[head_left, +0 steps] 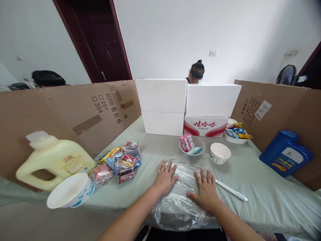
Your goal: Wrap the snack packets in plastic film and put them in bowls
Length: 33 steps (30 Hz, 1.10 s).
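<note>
A clear plastic bag [182, 197] lies flat on the green-grey tablecloth, its near end wrinkled and hanging over the table's front edge. My left hand [165, 178] rests on its left side with fingers spread. On the right side of the plastic, my right hand [205, 191] lies flat, fingers apart and holding nothing. Just right of that hand is a slim white tool [232, 190], perhaps a utility knife. Beyond the plastic stand a clear bowl [185, 152] with pink and teal small packs [187, 143] and a white paper bowl [220, 154].
On the left are several snack packets [125, 160], a white bowl [71, 190] and a pale yellow jug [55, 160]. A blue bottle [286, 154] leans at right near a dish of packets [237, 139]. White boxes [163, 107] and cardboard panels [100, 110] wall the table; a person [197, 72] sits behind.
</note>
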### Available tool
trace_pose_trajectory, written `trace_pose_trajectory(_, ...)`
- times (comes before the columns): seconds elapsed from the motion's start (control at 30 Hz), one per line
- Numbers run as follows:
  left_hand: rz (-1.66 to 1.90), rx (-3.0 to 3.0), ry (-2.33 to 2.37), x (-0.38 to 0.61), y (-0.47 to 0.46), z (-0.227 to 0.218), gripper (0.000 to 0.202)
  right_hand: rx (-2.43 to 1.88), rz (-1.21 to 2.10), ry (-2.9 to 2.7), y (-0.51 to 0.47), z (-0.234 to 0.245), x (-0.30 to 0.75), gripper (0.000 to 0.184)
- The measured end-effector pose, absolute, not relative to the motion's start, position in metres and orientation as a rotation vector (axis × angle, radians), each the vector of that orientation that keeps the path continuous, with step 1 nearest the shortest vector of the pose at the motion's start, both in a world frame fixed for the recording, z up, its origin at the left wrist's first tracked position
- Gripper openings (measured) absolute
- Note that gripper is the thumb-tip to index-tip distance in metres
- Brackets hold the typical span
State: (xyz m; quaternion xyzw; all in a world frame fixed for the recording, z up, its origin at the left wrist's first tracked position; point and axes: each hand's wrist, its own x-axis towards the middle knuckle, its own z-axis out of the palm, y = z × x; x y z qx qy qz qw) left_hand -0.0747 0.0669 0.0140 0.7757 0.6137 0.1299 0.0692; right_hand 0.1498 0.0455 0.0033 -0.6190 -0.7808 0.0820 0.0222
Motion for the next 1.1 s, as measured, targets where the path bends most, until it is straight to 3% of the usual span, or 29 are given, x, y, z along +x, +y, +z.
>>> trace_pose_trajectory(0.07,0.472,2.282,1.938,-0.09,0.069,0.015,0.05,-1.906,0.221,-2.371,0.041,0.004,0.164,0.101)
trace_pose_trajectory(0.2,0.793,2.345,1.672,-0.113,0.042,0.035,0.03,-1.487,0.342,-2.447,0.023,0.021,0.19,0.067)
trace_pose_trajectory(0.27,0.813,2.355,1.377,-0.119,0.018,0.048,0.025,-1.19,0.498,-2.548,0.012,0.032,0.199,0.069)
trace_pose_trajectory(0.33,0.682,2.35,1.142,-0.124,-0.006,0.057,0.024,-1.012,0.646,-2.665,0.001,0.039,0.204,0.083)
trace_pose_trajectory(0.4,0.507,2.373,1.029,-0.131,-0.026,0.059,0.033,-0.985,0.748,-2.754,-0.007,0.039,0.206,0.082)
trace_pose_trajectory(0.53,0.23,2.487,1.022,-0.152,-0.047,0.043,0.052,-1.036,0.819,-2.719,-0.016,0.028,0.211,0.034)
trace_pose_trajectory(0.77,0.406,2.505,1.119,-0.161,-0.057,0.013,0.028,-1.05,1.117,-2.373,-0.026,0.026,0.224,0.01)
trace_pose_trajectory(0.93,0.736,2.006,1.322,-0.153,-0.055,0.017,0.022,-1.232,1.24,-2.14,-0.031,0.03,0.228,0.017)
trace_pose_trajectory(1.03,0.645,2.018,1.311,-0.153,-0.05,0.027,0.022,-1.281,1.214,-1.948,-0.03,0.025,0.229,0.03)
trace_pose_trajectory(1.1,0.493,2.183,1.206,-0.153,-0.048,0.032,0.04,-1.277,1.263,-1.78,-0.029,0.018,0.228,0.036)
